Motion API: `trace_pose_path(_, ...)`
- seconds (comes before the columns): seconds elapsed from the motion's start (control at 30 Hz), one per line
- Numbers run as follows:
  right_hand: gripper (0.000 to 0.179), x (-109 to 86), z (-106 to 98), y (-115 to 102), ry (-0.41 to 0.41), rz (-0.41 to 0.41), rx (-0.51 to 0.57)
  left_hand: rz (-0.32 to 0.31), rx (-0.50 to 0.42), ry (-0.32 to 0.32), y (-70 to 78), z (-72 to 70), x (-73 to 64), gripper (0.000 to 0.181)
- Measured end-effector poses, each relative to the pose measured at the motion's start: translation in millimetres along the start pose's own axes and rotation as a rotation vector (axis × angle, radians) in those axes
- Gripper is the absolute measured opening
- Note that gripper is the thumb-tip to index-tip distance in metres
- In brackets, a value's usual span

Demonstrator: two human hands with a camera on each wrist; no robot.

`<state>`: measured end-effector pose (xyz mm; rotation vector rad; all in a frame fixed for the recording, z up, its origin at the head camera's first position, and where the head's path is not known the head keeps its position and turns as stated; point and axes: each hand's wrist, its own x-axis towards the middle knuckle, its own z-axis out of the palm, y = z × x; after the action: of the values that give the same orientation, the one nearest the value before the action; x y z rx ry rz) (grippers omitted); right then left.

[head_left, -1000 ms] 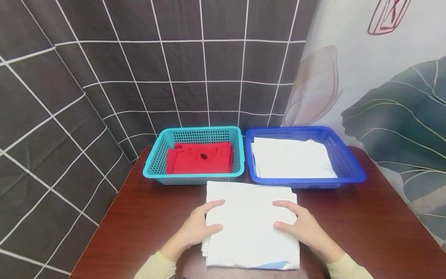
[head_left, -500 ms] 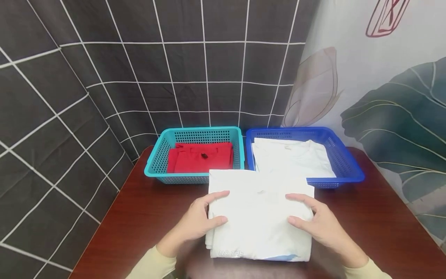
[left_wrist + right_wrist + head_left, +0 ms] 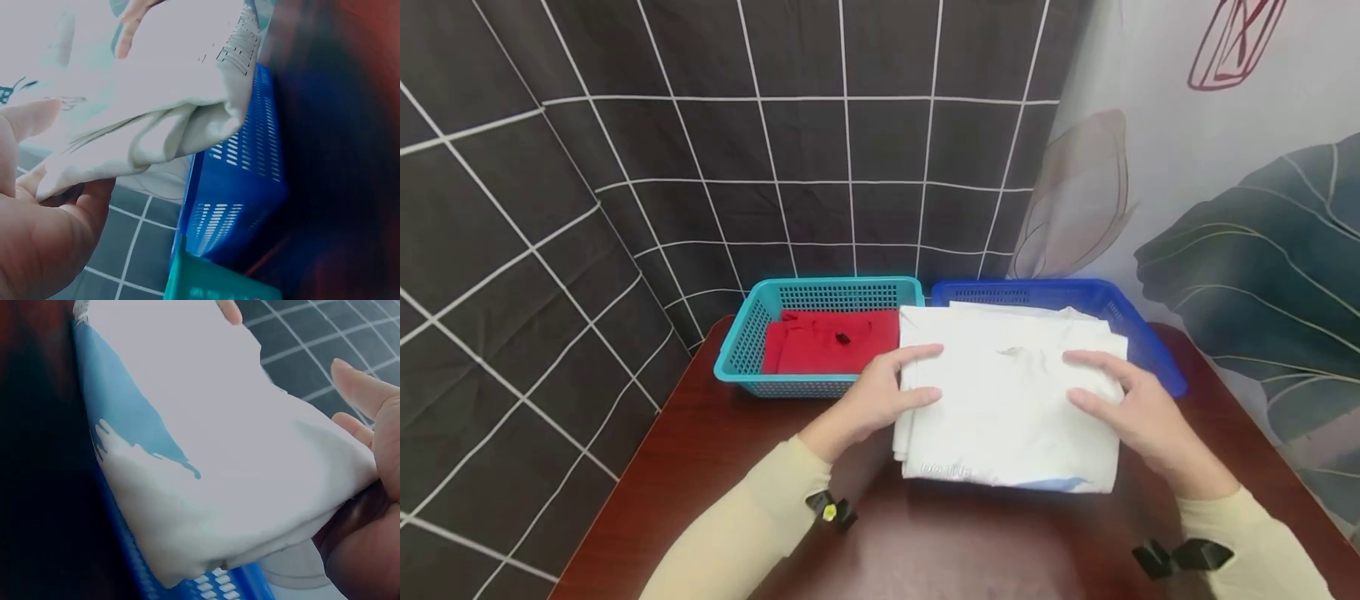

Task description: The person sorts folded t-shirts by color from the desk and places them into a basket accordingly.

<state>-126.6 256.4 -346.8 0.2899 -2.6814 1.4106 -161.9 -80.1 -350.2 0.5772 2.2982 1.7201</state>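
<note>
A folded white T-shirt [image 3: 1007, 408] with a blue print and lettering along its near edge is held level between both hands, raised over the front of the blue basket [image 3: 1157, 358]. My left hand [image 3: 891, 392] grips its left side; in the left wrist view, fingers go beneath the folded layers and the thumb lies above. The right side is gripped by my right hand [image 3: 1138, 408], fingers partly hidden under the cloth in the right wrist view. Behind the shirt, a strip of white clothing [image 3: 1078, 314] in the basket shows; most of it is covered.
To the left of the blue basket stands a teal basket [image 3: 737, 350] holding folded red clothing [image 3: 820, 350]. Both are at the back of the brown wooden table [image 3: 715, 500]. A dark grid-patterned cloth [image 3: 700, 142] hangs close behind them.
Both hands have lifted the folded white T-shirt off the table and carried it forward and right. It now overlaps the blue basket and hides most of the white clothing inside.
</note>
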Motion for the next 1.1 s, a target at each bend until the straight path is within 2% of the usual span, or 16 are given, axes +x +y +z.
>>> trace_pose_path(0.13,0.056,23.4,-20,5,-0.009,0.033,-0.012,-0.028,-0.001,0.007,6.9,5.4,34.2,0.062)
trace_pose_path(0.3,0.068,53.6,-40,15,-0.02,0.099,-0.067,-0.036,0.016,0.012,7.6,12.3,74.8,0.063)
trace_pose_path(0.47,0.077,78.3,-56,20,-0.029,0.125,-0.135,-0.024,0.03,0.04,7.6,17.1,105.6,0.061)
trace_pose_path(0.6,0.082,95.2,-65,24,-0.051,0.148,-0.18,-0.042,0.046,0.054,8.8,19.1,122.9,0.06)
trace_pose_path(0.9,0.084,122.0,-72,35,-0.082,0.189,-0.241,-0.15,-0.016,0.099,0.2,30.7,152.2,0.057)
trace_pose_path(1.1,0.085,131.1,-77,42,-0.087,0.238,-0.225,-0.129,-0.02,0.131,-2.5,40.3,164.4,0.058)
